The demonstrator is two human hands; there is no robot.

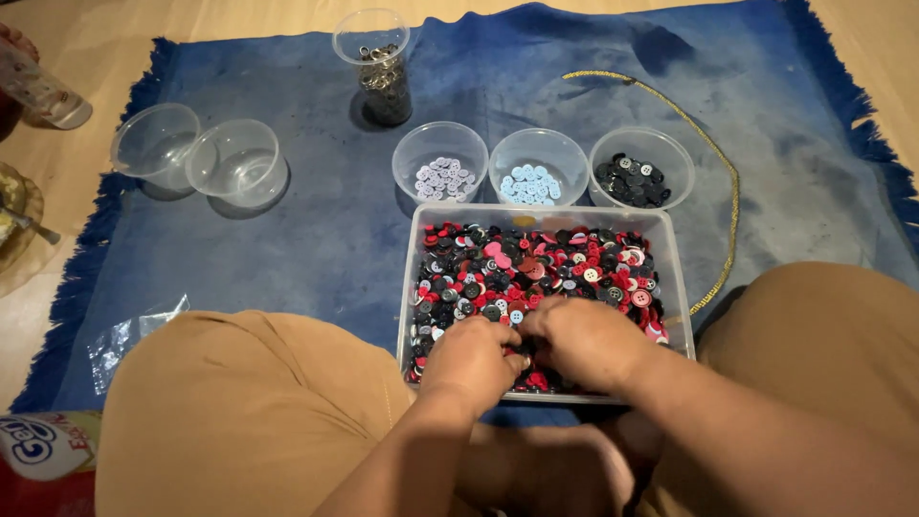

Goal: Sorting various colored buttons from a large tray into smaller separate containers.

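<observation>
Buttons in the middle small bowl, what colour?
Light blue buttons, in the middle bowl; head view shows it best.

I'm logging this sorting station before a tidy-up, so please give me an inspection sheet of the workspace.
Surface: blue fringed cloth on a pale floor.
Job's things: clear tub full of mixed red, black, white and blue buttons; three cups behind it hold lilac buttons, light blue buttons and black buttons.
Clutter: two empty cups, tall cup of metal rings, plastic bag, gold cord, snack packet.
Grippers: left hand and right hand are both in the tub on the buttons, fingers meeting; what they pinch cannot be told.
Cables: nothing seen.
Surroundings: plate with spoon and a bottle at the left edge.
</observation>
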